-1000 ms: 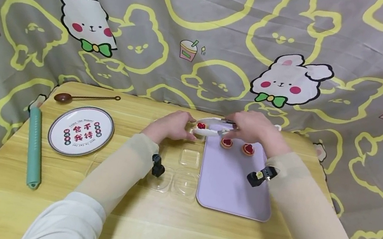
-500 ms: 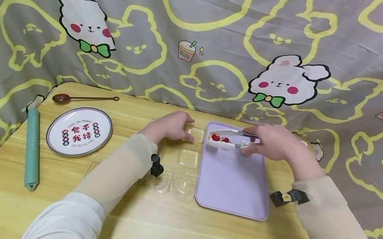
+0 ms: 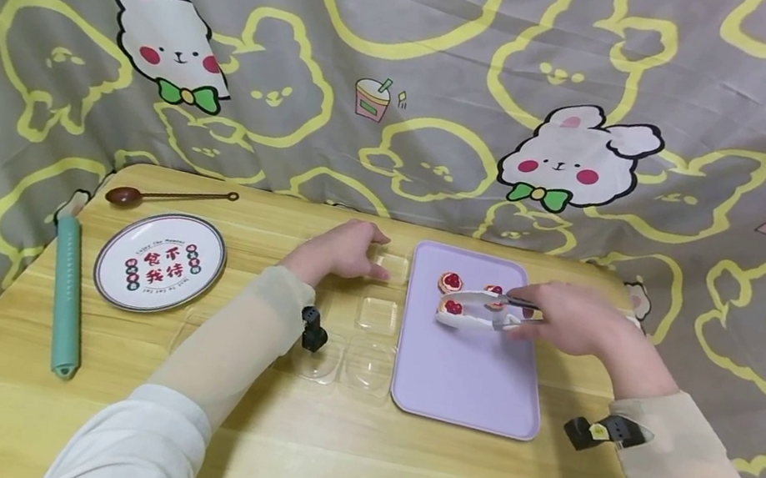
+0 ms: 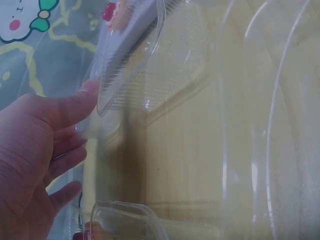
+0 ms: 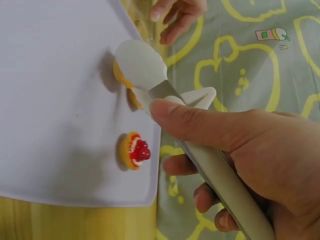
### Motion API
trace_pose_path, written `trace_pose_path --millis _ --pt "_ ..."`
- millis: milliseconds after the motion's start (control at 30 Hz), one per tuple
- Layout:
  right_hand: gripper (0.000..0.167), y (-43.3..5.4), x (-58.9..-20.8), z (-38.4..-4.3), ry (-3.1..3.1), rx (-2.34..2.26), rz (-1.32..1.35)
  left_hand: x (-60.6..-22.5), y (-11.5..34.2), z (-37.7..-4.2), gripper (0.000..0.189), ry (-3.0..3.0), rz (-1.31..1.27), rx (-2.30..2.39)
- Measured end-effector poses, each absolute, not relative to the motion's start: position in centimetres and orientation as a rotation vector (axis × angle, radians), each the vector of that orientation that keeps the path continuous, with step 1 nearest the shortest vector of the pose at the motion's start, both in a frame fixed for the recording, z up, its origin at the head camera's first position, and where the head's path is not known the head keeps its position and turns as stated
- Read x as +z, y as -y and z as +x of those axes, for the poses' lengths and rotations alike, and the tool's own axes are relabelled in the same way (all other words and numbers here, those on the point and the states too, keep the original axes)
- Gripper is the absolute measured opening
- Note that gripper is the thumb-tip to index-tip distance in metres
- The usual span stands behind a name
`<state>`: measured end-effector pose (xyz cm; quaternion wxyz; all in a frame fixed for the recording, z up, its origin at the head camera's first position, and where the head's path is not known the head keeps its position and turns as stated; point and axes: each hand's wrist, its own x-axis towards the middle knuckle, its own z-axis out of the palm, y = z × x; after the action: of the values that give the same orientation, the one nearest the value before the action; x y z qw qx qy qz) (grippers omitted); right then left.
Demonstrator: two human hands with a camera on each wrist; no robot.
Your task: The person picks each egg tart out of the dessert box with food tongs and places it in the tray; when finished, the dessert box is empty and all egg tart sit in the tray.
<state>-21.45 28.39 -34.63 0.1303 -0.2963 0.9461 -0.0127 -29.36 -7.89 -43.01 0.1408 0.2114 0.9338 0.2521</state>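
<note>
My right hand [image 3: 571, 317] grips a pair of tongs [image 5: 140, 62] with white spoon-shaped tips and metal arms. Between those tips, over the lilac tray [image 3: 464, 388], is a small tart [image 3: 453, 307] topped with red berries; whether it touches the tray is unclear. Two similar tarts lie on the tray, one a far tart [image 3: 452, 282], the other a tart [image 5: 135, 151] nearer its right side. My left hand [image 3: 346, 250] is at the clear plastic container [image 3: 371, 366], thumb touching its edge, fingers apart. Another red-topped tart [image 4: 91, 233] shows behind clear plastic in the left wrist view.
A round white plate [image 3: 155, 290] with red and dark lettering lies on the left. Behind it is a brown long-handled spoon [image 3: 124, 196], and beside it a rolled green mat [image 3: 67, 296]. A patterned curtain [image 3: 440, 79] hangs at the table's back edge.
The tongs and the tart between them have moved from over the clear container onto the tray's area, rightward and nearer to me. My left hand has stayed about where it was.
</note>
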Motion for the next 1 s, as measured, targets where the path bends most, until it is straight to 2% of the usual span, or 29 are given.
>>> trace_pose_path --millis 133,467,1000 --pt "0.052 -28.6 -35.2 -21.3 -2.744 -0.042 -0.857 -43.0 7.9 -29.4 0.076 -2.697 0.599 0.732" --pt "0.061 -28.6 -35.7 -21.1 -2.721 -0.111 -0.787 -43.1 8.0 -29.6 0.078 -2.686 0.642 0.722" --pt "0.071 -28.7 -33.0 -20.7 -2.747 -0.272 -0.822 -43.1 8.8 -29.7 0.087 -2.658 0.682 0.697"
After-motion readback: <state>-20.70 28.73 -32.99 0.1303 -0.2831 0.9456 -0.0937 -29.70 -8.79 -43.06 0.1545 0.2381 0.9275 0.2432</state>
